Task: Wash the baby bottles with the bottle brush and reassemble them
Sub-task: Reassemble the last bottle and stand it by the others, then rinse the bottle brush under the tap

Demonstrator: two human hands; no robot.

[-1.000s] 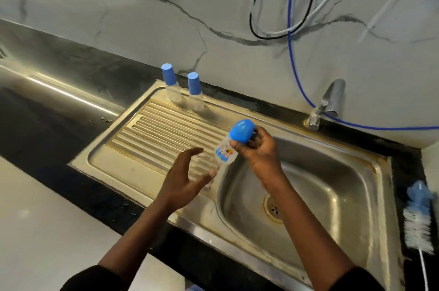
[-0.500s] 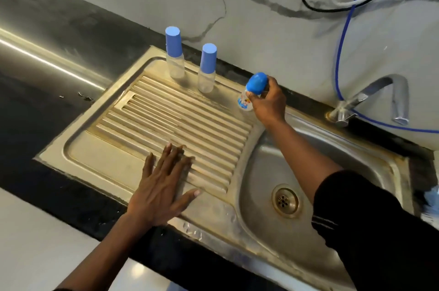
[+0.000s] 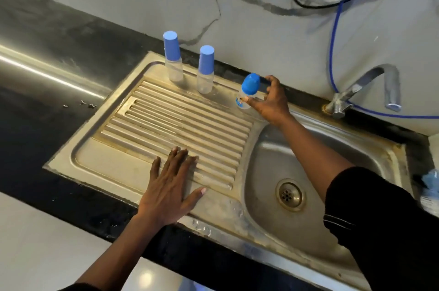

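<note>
A small clear baby bottle (image 3: 244,100) with a round blue cap stands at the back right corner of the steel drainboard (image 3: 118,162), by the basin. My right hand (image 3: 269,100) holds it, thumb on the bottle's body and fingers curled behind the cap. Two more clear bottles with tall blue caps, one (image 3: 173,60) at the left and one (image 3: 205,69) beside it, stand upright along the drainboard's back edge. My left hand (image 3: 169,186) rests flat on the ribs near the front edge, fingers spread, holding nothing.
The sink basin (image 3: 273,148) with its drain lies to the right, my right forearm crossing over it. A steel tap (image 3: 370,86) stands at the back right. Something blue and white, blurred, (image 3: 430,186) lies at the right edge. Cables hang on the marble wall.
My right hand carried the round-capped bottle from above the basin to the drainboard's back edge and stood it there. My left hand dropped flat onto the ribs.
</note>
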